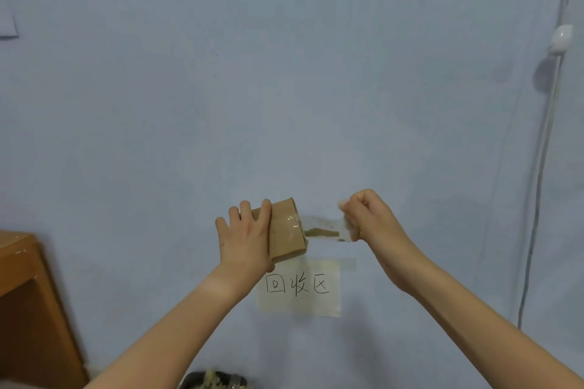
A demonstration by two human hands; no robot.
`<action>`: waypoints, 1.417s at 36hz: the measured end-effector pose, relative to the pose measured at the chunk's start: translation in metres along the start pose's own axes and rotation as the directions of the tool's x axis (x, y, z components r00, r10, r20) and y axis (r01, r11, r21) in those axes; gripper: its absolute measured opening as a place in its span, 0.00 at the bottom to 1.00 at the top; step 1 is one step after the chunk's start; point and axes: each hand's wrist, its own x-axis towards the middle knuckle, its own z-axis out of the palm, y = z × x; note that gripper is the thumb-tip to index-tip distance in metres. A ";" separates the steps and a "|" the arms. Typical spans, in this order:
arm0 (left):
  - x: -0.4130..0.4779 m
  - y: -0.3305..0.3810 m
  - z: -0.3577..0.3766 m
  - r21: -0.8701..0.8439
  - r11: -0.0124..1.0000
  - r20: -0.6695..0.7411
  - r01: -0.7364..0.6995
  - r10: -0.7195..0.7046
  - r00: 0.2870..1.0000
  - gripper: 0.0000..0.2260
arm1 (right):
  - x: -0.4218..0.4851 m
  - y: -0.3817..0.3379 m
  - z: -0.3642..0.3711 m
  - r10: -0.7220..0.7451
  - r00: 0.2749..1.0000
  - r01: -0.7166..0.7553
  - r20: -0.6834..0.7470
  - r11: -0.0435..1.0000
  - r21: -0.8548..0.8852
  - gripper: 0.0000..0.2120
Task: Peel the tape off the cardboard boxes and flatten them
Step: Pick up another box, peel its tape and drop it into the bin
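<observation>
A small brown cardboard box (286, 229) is held up in front of a pale blue wall. My left hand (245, 237) grips its left side, fingers wrapped over the top edge. A strip of clear tape (320, 227), with brown paper fibres stuck to it, stretches from the box's right end out to my right hand (368, 216). That hand is closed in a fist around the tape's free end, a short way to the right of the box. The box's far side is hidden.
A paper sign (300, 287) with handwritten characters is taped to the wall below the box. A wooden cabinet (28, 303) stands at the lower left. A dark bin (213, 380) with scraps sits at the bottom edge. A white cable (548, 123) hangs down the right.
</observation>
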 end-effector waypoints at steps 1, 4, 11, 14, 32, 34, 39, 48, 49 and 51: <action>0.001 0.002 -0.002 0.041 0.999 0.004 -0.009 0.009 1.000 0.45 | -0.002 -0.001 0.001 -0.006 1.000 0.006 0.005 1.000 -0.011 0.15; 0.003 0.003 -0.003 0.184 0.982 0.042 -0.046 0.039 0.998 0.41 | -0.006 -0.010 -0.001 -0.021 1.000 0.021 -0.005 0.993 -0.118 0.23; -0.002 0.005 0.006 0.158 0.985 0.021 -0.074 0.072 0.997 0.46 | 0.001 -0.003 -0.006 0.208 0.973 -0.009 0.100 0.465 -0.885 0.28; -0.002 0.004 0.009 0.124 0.990 0.024 -0.067 0.064 0.998 0.50 | 0.005 0.008 -0.008 0.125 0.981 0.052 0.145 0.555 -0.830 0.12; -0.030 0.004 0.007 -0.847 0.511 -0.046 -0.147 0.205 0.978 0.52 | 0.022 0.030 -0.020 0.162 0.984 -0.121 -0.071 0.909 0.398 0.14; -0.031 0.007 0.004 -0.864 0.472 -0.073 -0.173 0.221 0.972 0.53 | 0.025 0.029 -0.016 0.163 0.984 -0.121 -0.072 0.908 0.402 0.11; -0.031 0.009 0.002 -0.885 0.422 -0.134 -0.195 0.169 0.976 0.54 | 0.033 0.017 -0.016 0.111 0.993 -0.093 -0.043 0.950 0.299 0.05; -0.029 0.018 -0.004 -0.655 0.669 -0.319 -0.350 0.175 0.931 0.50 | 0.021 0.000 -0.009 -0.203 0.976 0.191 -0.076 0.972 -0.139 0.08; -0.027 0.017 -0.004 -0.626 0.701 -0.331 -0.343 0.159 0.930 0.50 | 0.019 -0.002 -0.006 -0.221 0.973 0.211 -0.067 0.968 -0.135 0.09; -0.023 0.011 -0.003 -0.573 0.764 -0.324 -0.297 0.121 0.938 0.49 | 0.017 -0.008 -0.006 -0.236 0.969 0.231 -0.080 0.971 -0.065 0.13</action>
